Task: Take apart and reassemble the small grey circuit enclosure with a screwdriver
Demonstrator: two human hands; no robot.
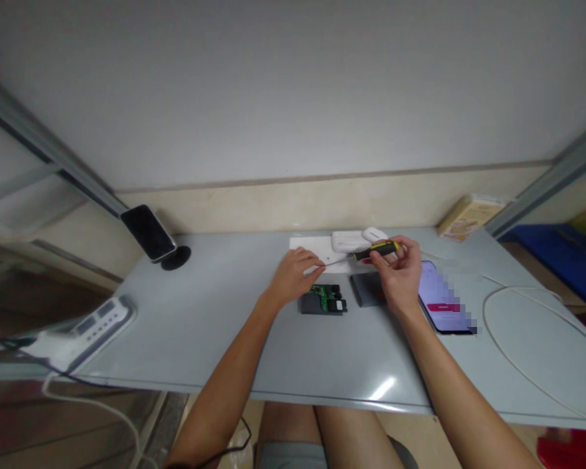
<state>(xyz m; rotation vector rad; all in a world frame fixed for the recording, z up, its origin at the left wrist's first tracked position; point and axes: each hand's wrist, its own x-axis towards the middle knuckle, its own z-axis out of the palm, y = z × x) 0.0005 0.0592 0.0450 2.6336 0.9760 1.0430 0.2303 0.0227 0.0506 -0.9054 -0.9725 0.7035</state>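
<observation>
A screwdriver (371,251) with a black and yellow handle is held in the right hand (399,273), the fingers (387,259) closed round the handle. Its thin shaft is pointed left, towards the left hand (293,277). The tip is met by the left fingers (316,263), which are pinched narrow; whether something small is held between them cannot be told.

Both hands are raised just above a grey desk (224,326). Directly below the left hand an opened device (324,300) is laid, its green circuit board exposed. Just beside it to the right, partly hidden by the right hand, a dark grey cover (365,288) is seen.

Behind the hands a white sheet (308,247) and a white box (349,240) are placed. A lit phone (444,301) is set to the right of the right hand, with a white cable (498,339) looped beyond it. At the left edge a power strip (85,326) is laid, and a second phone on a stand (151,236) is propped at the back left.
</observation>
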